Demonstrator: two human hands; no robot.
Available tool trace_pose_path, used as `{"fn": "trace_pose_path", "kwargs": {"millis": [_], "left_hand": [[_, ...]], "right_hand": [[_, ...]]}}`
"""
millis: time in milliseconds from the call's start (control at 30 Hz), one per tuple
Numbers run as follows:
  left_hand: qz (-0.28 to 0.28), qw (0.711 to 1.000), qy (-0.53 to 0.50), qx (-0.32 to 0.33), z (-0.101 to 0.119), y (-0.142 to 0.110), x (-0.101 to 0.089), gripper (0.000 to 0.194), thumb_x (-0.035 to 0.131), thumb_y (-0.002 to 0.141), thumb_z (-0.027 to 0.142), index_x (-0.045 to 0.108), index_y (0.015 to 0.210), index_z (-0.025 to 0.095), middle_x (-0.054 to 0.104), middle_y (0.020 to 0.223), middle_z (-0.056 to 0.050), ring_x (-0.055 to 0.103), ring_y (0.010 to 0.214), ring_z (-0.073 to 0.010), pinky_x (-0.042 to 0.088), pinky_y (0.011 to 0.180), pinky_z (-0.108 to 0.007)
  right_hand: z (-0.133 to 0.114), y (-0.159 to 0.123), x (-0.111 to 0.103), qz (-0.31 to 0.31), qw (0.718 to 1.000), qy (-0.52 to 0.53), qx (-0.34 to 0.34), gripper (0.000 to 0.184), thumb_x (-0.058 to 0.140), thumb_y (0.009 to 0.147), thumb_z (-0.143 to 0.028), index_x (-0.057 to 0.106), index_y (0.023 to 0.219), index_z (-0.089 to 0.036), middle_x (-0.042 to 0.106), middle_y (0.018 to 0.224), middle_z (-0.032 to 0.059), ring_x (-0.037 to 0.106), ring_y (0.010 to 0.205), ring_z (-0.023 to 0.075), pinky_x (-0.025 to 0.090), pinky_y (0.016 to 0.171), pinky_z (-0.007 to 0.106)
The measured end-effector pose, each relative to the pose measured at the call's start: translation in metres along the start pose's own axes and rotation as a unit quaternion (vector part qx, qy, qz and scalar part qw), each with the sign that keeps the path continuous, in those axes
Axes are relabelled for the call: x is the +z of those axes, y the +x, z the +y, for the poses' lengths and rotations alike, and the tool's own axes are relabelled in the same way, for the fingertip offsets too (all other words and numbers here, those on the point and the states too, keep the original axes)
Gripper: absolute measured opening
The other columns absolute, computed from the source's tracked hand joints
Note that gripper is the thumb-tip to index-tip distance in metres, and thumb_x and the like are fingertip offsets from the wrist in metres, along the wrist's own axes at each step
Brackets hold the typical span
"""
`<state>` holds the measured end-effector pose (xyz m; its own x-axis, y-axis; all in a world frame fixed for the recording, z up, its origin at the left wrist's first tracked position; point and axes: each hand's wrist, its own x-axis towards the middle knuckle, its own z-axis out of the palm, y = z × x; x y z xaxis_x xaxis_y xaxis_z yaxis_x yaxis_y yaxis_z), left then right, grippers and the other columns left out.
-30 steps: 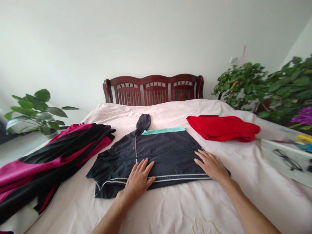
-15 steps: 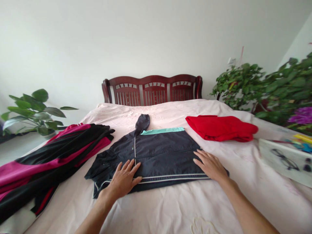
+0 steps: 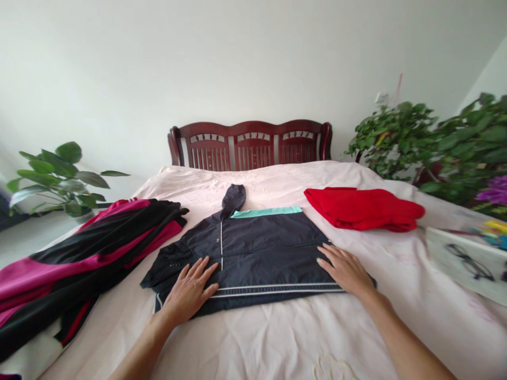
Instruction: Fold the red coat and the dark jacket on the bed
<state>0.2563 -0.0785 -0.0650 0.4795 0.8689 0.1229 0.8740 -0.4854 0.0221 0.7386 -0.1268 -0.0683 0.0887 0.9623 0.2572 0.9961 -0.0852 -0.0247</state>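
On the bed [image 3: 273, 343], the dark jacket [image 3: 269, 258] lies flat between pink-and-black clothing [image 3: 99, 258] and a red garment [image 3: 364, 208]. The left hand [image 3: 190, 291] has slid leftward along it; the right hand [image 3: 346, 268] stays. Each grip rests flat, fingers spread and pinching nothing, the pair now spanning more cloth.

Wooden headboard [image 3: 251, 128] between green plants [image 3: 400, 134].

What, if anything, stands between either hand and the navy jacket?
Nothing visible: the left hand and the right hand both rest directly on the navy jacket. The red garment lies beyond the right hand, apart from it.
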Motion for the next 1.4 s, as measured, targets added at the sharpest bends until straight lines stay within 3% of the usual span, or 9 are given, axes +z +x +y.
{"fn": "trace_pose_path", "kwargs": {"millis": [600, 1400], "left_hand": [[0.018, 1.000, -0.011, -0.002, -0.002, 0.000, 0.006, 0.053, 0.039, 0.098, 0.052, 0.042, 0.148, 0.036, 0.035, 0.159, -0.004, 0.031, 0.146, -0.0270, 0.026, 0.118, -0.053], [0.010, 1.000, -0.013, -0.018, 0.004, -0.001, -0.003, 0.051, 0.043, 0.097, 0.047, 0.043, 0.147, 0.036, 0.036, 0.159, -0.004, 0.031, 0.147, -0.0254, 0.025, 0.119, -0.051]], "right_hand": [[0.002, 0.001, 0.002, 0.002, 1.000, 0.005, -0.007, 0.059, 0.031, 0.095, -0.057, 0.053, 0.139, -0.024, 0.051, 0.147, 0.0073, 0.046, 0.135, 0.0259, 0.037, 0.111, 0.046], [0.002, 0.001, 0.003, -0.004, 1.000, 0.006, -0.001, 0.060, 0.032, 0.095, -0.058, 0.052, 0.140, -0.025, 0.050, 0.148, 0.0064, 0.044, 0.136, 0.0253, 0.036, 0.111, 0.045]]}}
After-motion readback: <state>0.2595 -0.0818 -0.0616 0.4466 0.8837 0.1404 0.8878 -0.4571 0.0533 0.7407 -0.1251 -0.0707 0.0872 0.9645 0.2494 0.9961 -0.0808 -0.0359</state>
